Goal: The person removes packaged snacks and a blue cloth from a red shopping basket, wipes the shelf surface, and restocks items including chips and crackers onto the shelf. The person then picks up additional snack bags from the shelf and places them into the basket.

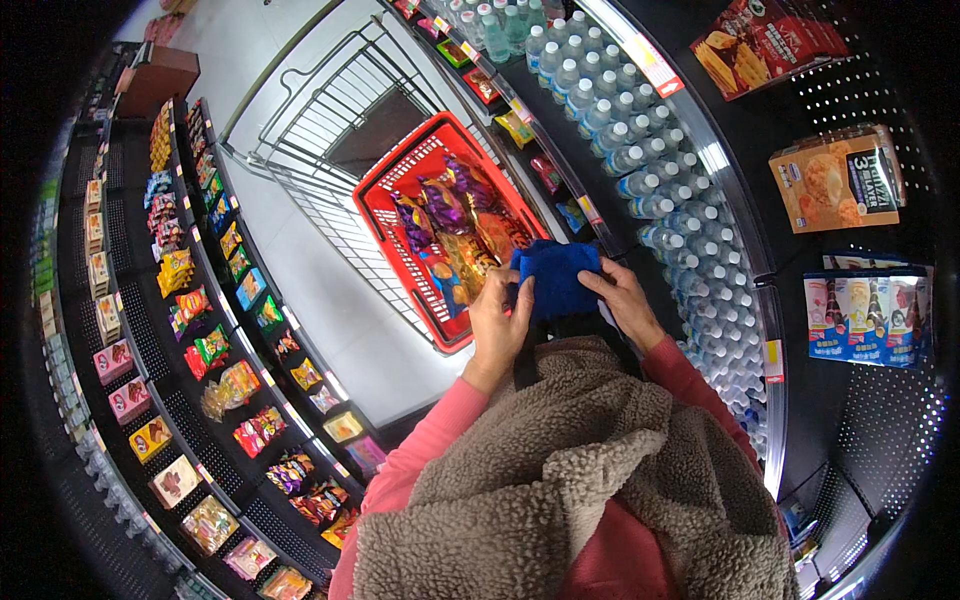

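Observation:
Both hands hold a folded blue cloth (556, 277) in front of my chest. My left hand (497, 325) grips its left edge, and my right hand (622, 297) pinches its right edge. Just beyond the cloth sits a red shopping basket (385, 183), resting in a metal wire cart (330, 110). The basket is filled with several shiny snack packets (455, 225) in purple, orange and blue. A fleecy grey-brown vest (560, 470) over pink sleeves fills the lower part of the view.
Dark shelves on the left carry several small snack packets (205, 345). On the right, rows of clear water bottles (640, 160) fill a shelf, with boxed goods (835, 180) above them. A pale floor aisle (320, 310) runs between the two shelf rows.

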Motion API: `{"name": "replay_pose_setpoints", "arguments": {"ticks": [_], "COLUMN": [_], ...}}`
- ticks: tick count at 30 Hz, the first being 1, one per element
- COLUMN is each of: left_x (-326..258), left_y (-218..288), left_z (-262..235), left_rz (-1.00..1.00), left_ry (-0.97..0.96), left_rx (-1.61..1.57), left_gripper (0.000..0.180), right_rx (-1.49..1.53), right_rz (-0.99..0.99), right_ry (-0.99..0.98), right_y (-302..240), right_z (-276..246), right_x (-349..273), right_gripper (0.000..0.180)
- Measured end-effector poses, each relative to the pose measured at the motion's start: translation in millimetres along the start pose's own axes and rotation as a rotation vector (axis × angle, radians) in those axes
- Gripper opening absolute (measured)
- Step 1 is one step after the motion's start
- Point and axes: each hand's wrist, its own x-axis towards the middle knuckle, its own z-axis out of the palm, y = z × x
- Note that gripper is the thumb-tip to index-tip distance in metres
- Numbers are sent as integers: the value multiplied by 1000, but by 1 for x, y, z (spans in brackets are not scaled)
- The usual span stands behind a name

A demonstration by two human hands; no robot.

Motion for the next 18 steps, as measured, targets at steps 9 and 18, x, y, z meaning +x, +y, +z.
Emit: {"name": "replay_pose_setpoints", "arguments": {"ticks": [9, 18], "left_x": [-11, -15], "left_y": [-28, -59], "left_z": [12, 24], "left_rz": [-258, -410], "left_ry": [2, -83], "left_rx": [-411, -288], "left_gripper": [15, 28], "right_rx": [149, 358], "right_rz": [96, 349], "right_ry": [106, -36], "right_y": [27, 48], "right_z": [-13, -21], "right_x": [9, 3], "right_gripper": [39, 55]}}
